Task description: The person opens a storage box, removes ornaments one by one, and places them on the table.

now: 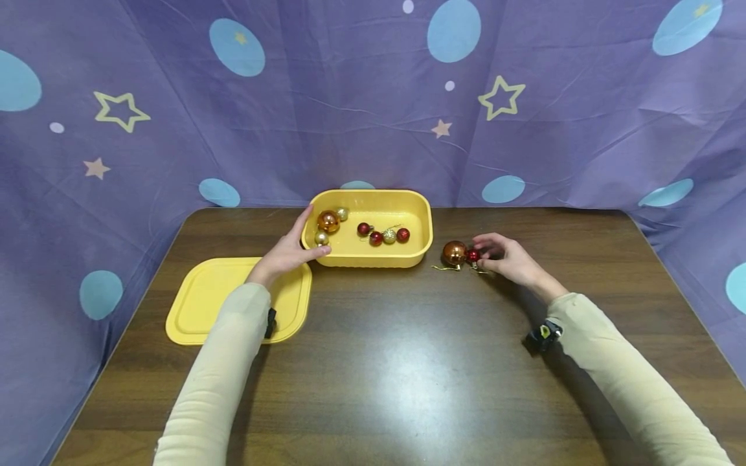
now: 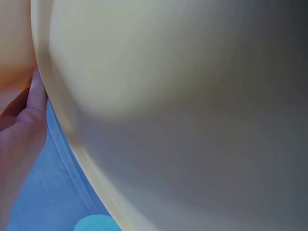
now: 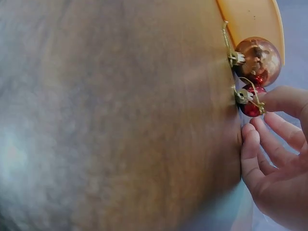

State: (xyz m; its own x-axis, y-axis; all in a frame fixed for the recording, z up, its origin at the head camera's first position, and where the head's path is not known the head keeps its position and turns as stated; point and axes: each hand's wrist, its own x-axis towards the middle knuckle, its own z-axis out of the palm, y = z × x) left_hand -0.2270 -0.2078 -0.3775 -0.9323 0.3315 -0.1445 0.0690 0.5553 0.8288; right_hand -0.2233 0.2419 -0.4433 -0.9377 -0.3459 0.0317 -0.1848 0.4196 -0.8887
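Note:
My left hand (image 1: 285,255) holds the left end of a yellow plastic container (image 1: 373,261), its thumb over the front rim and fingers along the side. Inside lie a shiny orange Christmas ball (image 1: 329,221) and several small gold and red balls. On the table right of the container, a large copper-orange ball (image 1: 454,252) sits against a small red Christmas ball (image 1: 473,255). My right hand (image 1: 507,260) is at the red ball, fingertips touching or very near it, thumb and fingers apart. Gold hanging loops show on both balls in the right wrist view.
A yellow lid (image 1: 201,301) lies flat at the table's left, partly under my left forearm. The brown wooden table (image 1: 408,362) meets a purple patterned curtain (image 1: 373,97) at its back edge. In the left wrist view a pale curved surface (image 2: 168,96) fills most of the picture.

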